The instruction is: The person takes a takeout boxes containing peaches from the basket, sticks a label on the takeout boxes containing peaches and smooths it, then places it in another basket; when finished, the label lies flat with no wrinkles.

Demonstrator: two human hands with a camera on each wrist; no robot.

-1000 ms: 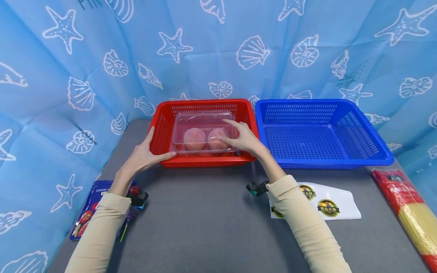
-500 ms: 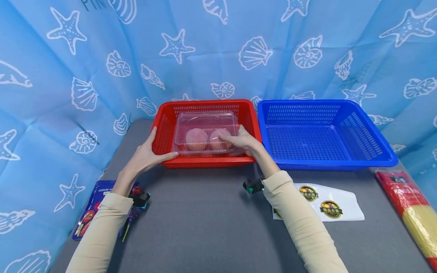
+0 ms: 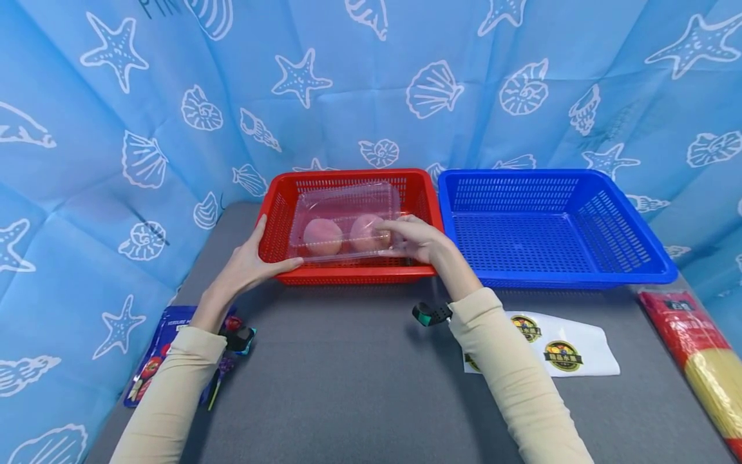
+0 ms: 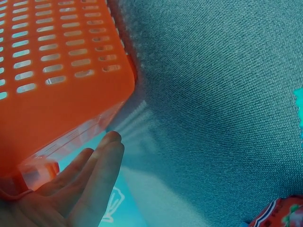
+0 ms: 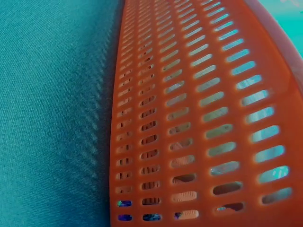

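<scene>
A clear plastic clamshell box (image 3: pixel 342 195) with two peaches (image 3: pixel 323 236) inside sits tilted in the red basket (image 3: pixel 359 273), its right end higher than its left. My right hand (image 3: pixel 420 240) grips the box's right end, thumb over the lid and other fingers lower down, partly hidden. At the basket's front left corner is my left hand (image 3: pixel 246 263), thumb at the front rim and fingers along the left side. The left wrist view has those fingers (image 4: pixel 97 177) stretched straight beside the outer wall. Mostly the basket's slotted wall (image 5: pixel 199 113) fills the right wrist view.
A blue basket (image 3: pixel 556 278) stands right of the red one. White sheet with round fruit labels (image 3: pixel 585 341) lies beneath the right forearm. A red and yellow noodle pack (image 3: pixel 690 348) is at the right edge, a blue food pouch (image 3: pixel 165 335) under the left forearm. Patterned blue curtain (image 3: pixel 359 84) hangs behind.
My right hand moved from above the lid to the box's right end and took hold of it. That end has risen and the box shifted slightly left. My left hand stays put.
</scene>
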